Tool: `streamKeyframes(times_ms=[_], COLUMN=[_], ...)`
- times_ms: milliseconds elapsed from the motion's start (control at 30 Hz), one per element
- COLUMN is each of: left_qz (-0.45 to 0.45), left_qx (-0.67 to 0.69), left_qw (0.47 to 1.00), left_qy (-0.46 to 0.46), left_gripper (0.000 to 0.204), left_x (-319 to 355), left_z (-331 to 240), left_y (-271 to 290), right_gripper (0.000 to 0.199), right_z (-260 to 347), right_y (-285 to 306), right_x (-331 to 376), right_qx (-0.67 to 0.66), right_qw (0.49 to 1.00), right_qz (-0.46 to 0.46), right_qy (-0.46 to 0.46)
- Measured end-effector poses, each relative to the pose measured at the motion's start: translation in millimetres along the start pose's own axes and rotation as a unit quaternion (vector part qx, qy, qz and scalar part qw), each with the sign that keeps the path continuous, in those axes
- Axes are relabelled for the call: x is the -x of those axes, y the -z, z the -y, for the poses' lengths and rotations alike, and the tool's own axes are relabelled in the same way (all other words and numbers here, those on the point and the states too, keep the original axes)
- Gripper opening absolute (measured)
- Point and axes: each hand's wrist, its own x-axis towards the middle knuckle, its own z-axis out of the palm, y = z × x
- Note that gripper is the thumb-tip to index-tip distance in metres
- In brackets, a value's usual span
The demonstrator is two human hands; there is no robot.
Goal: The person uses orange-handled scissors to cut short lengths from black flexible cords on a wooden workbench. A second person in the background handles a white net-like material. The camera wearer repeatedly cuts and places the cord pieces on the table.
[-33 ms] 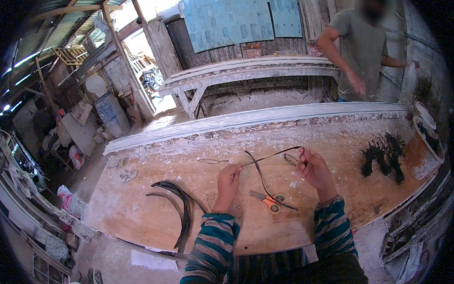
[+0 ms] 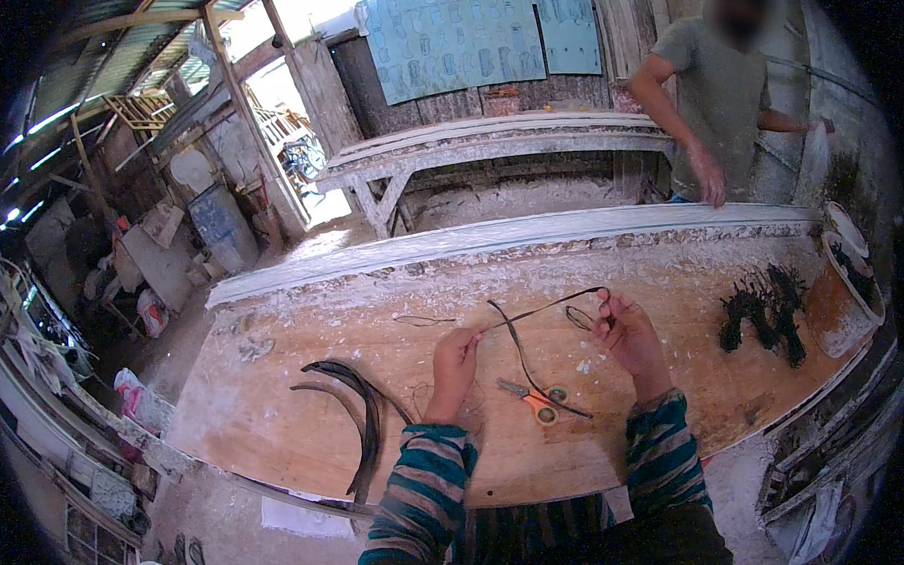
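A thin dark strip [image 2: 547,305] is stretched between my two hands above the wooden board. My left hand [image 2: 455,372] pinches its left end, and my right hand [image 2: 630,338] grips the right end between its fingertips. A second dark strip [image 2: 520,352] lies slantwise under it, crossing it in view. Scissors [image 2: 542,411] with orange and grey handles rest on the board between my forearms, partly under the second strip's lower end. Beside my right fingers shows a small dark loop [image 2: 577,318]. Left of my left hand lies a bundle of curved black strips [image 2: 365,425].
Bunches of black strips [image 2: 762,312] lie at the right, next to a whitish-brown bucket [image 2: 839,314]. A long white plank [image 2: 510,236] runs along the table's far side. A co-worker [image 2: 720,104] stands behind its right end. Another long bench [image 2: 497,146] stands farther back.
The co-worker's hand has come down to the white plank's far edge. My right hand has shifted very slightly, still on the strip; my left hand has not visibly moved.
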Motion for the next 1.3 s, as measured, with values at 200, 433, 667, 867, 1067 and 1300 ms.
streamKeyframes(times_ms=[200, 433, 667, 867, 1067, 1300], left_qz=[0.056, 0.097, 0.138, 0.148, 0.163, 0.146], left_qx=[-0.023, 0.083, 0.354, 0.367, 0.360, 0.371], left_qw=[0.996, 0.979, 0.857, 0.856, 0.872, 0.854], left_qy=[0.063, 0.162, 0.348, 0.332, 0.290, 0.334], left_gripper=[0.014, 0.016, 0.016, 0.014, 0.017, 0.014], left_x=[6.0, 13.2, 14.5, 15.4, 20.5, 19.4], left_z=[6.5, -0.7, -34.0, -45.9, -31.0, -33.8], left_y=[-8.1, -24.6, -26.8, -30.3, -32.5, -33.1], right_gripper=[0.031, 0.017, 0.011, 0.010, 0.010, 0.006], right_z=[0.2, -30.2, -63.9, -63.8, -63.2, -70.5], right_y=[12.3, 0.3, -19.1, -23.6, -26.1, -16.5], right_x=[-7.5, -10.3, 6.3, 8.9, 6.8, 3.4], right_qx=[-0.023, 0.064, 0.166, 0.192, 0.291, 0.338], right_qw=[0.996, 0.995, 0.976, 0.973, 0.951, 0.938], right_qz=[0.068, 0.072, 0.075, 0.043, 0.052, 0.066], right_qy=[0.059, 0.030, -0.118, -0.122, -0.092, -0.033])
